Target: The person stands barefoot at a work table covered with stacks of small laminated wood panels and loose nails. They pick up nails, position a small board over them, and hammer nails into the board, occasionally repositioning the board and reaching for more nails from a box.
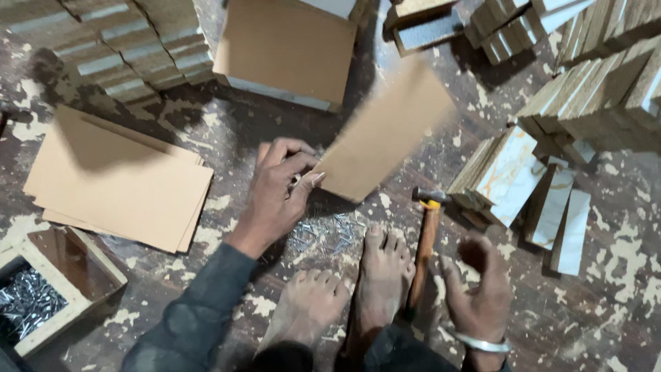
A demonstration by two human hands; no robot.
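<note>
The left hand (275, 193) reaches forward from a dark grey sleeve, wrist bent, its thumb and fingers pinching the near corner of a thin brown board (382, 134) that is lifted off the floor, tilted and blurred. The right hand (478, 289) sits lower and closer to the body, a metal bangle (482, 342) at the wrist, fingers loosely curled and blurred just beside the wooden handle of a hammer (425, 241); I cannot tell whether it touches the handle. The hammer lies on the floor with its head pointing away, right next to the person's 2 bare feet (351, 289). A loose heap of small nails (323, 234) glints on the floor between the left hand and the toes. To the left rests a stack of flat brown sheets (120, 182), and nearer, an open wooden box (65, 282) with more nails inside. On the right lean marbled white panels (513, 179), with piles of wooden blocks (599, 96) behind them.
</note>
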